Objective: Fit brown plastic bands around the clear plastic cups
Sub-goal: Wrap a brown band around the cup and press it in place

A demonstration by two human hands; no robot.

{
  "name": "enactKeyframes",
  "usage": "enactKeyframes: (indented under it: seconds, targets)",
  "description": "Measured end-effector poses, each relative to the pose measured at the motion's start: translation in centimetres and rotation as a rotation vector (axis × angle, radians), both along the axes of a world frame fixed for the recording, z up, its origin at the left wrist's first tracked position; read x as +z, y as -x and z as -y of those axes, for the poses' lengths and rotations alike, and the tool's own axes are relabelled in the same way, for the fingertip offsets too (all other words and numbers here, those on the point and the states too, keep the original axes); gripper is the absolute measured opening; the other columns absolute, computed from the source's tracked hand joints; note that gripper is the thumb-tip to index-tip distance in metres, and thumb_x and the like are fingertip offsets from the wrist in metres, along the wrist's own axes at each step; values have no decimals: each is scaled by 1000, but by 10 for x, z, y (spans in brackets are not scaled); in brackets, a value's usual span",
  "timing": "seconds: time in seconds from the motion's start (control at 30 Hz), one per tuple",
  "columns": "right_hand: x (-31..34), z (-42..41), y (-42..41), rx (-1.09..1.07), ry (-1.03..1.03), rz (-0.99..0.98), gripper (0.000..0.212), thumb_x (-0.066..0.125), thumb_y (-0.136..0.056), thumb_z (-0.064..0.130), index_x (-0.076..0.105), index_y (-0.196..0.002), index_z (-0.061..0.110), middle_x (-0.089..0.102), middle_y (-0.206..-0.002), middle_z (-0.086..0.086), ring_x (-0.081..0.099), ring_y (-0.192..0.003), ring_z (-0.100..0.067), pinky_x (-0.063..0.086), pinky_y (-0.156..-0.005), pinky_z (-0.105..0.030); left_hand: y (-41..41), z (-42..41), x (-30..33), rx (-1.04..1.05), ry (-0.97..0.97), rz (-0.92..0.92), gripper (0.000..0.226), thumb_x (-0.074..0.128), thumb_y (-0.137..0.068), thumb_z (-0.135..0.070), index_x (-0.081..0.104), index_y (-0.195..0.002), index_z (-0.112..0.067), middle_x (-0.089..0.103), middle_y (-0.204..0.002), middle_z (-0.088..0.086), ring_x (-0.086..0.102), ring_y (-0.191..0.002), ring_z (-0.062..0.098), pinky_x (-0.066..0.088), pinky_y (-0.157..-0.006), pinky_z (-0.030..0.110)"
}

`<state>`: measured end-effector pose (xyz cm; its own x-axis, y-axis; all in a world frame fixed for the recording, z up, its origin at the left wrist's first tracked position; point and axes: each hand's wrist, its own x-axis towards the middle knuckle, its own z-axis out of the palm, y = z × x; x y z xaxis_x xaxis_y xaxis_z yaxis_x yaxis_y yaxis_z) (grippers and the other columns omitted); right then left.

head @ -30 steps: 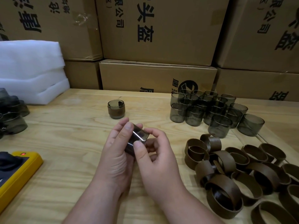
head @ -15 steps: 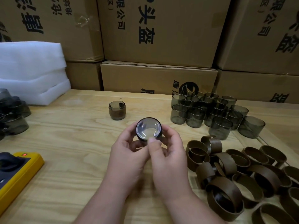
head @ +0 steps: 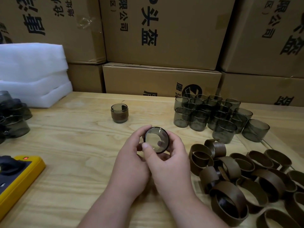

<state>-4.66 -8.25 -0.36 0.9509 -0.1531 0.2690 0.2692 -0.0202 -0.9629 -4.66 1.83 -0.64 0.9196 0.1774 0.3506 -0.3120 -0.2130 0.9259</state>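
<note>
Cardboard boxes [head: 164,30] with black print are stacked wall-like behind a pale wooden table [head: 74,145]; white foam sheets [head: 31,73] sit piled at its back left corner, with a few smoky cups [head: 14,119] in front of them at the left edge, and a yellow device [head: 18,176] with a small red light lies at the near left.

Both hands meet above the middle of the table and hold one cup [head: 156,140] between them, tipped so that its round end faces the camera; the left hand [head: 131,163] curls its fingers round the cup's left side, thumb across the front edge, while the right hand [head: 171,163] wraps the right side and underside, its thumb [head: 148,149] pressed against the near rim — the fingers behind show faintly through the clear plastic. A dark rim runs round the cup; whether a band is on it I cannot tell.

Beyond the hands, well apart, a banded cup [head: 119,113] stands upright, the brown band round its lower part. At the back right a cluster of bare cups [head: 212,116] stands close together; just in front of them — along the near right — lie loose brown bands [head: 238,178] in a heap, some overlapping, some on edge.
</note>
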Motion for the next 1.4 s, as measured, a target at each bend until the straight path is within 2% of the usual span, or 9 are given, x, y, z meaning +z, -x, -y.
enactKeyframes:
  seconds: [0.17, 0.3, 0.4, 0.53, 0.73, 0.9, 1.07, 1.2, 1.4]
  targets:
    - [-1, 3, -3, -81, 7, -3, 48, 91, -70, 39, 57, -104, 33, 69, -96, 28, 69, -83, 4, 51, -68, -11, 4, 2, 2, -11, -153, 7, 78, 71, -79, 8, 60, -118, -58, 60, -134, -32, 65, -118, 0, 55, -97, 26]
    - [3, 6, -3, -140, -33, -34, 46, 82, -70, 57, 58, -98, 29, 71, -87, 7, 67, -78, 0, 50, -66, -13, 6, 3, 2, -40, -235, 39, 77, 75, -75, 4, 59, -124, -53, 53, -136, -43, 58, -121, -9, 39, -94, 2]
    - [6, 9, -4, -179, -71, -37, 51, 64, -73, 69, 63, -95, 23, 71, -89, 6, 66, -81, -2, 48, -69, -14, 6, 3, 0, -67, -271, 42, 83, 76, -71, 5, 57, -124, -55, 51, -138, -43, 56, -121, -11, 38, -92, 2]
    - [4, 10, -7, -200, -109, -47, 35, 59, -92, 53, 64, -88, 19, 72, -80, 2, 67, -74, -7, 52, -70, -26, 6, 3, 1, -84, -234, 26, 78, 74, -67, -6, 56, -124, -56, 54, -135, -40, 61, -113, -4, 51, -94, 22]
    - [1, 9, -9, -160, -188, -63, 37, 57, -96, 52, 68, -83, 19, 73, -79, -5, 71, -79, -25, 59, -78, -50, 5, 3, 2, -69, -166, -1, 72, 75, -61, -32, 53, -123, -63, 68, -115, -30, 65, -105, -2, 46, -81, 11]
    - [-1, 8, -10, -71, -274, -64, 31, 60, -85, 48, 70, -83, 18, 71, -76, 1, 67, -76, -17, 55, -78, -43, 3, 3, 3, -64, -58, 6, 70, 79, -58, -51, 57, -125, -56, 70, -120, -25, 68, -106, 5, 50, -83, 22]
    - [-1, 6, -6, 34, -194, -21, 52, 66, -70, 59, 72, -107, 24, 77, -93, 7, 72, -90, -9, 56, -77, -27, 1, -1, 2, -43, 42, 3, 58, 84, -67, -34, 64, -117, -54, 74, -112, -18, 72, -96, 10, 56, -76, 18]
    - [-1, 2, -3, 108, -132, -3, 57, 75, -67, 55, 68, -116, 26, 78, -103, 7, 75, -93, -10, 59, -79, -27, -2, -2, 1, -20, 61, -17, 58, 86, -67, -33, 65, -116, -53, 75, -112, -19, 73, -96, 10, 62, -80, 29]
    - [1, 3, -3, 98, -134, 29, 30, 70, -84, 39, 73, -110, 23, 78, -105, 6, 73, -102, -10, 56, -89, -28, -4, -3, -3, 8, 72, -26, 56, 81, -67, -41, 64, -120, -51, 74, -113, -16, 73, -91, 12, 62, -81, 37]
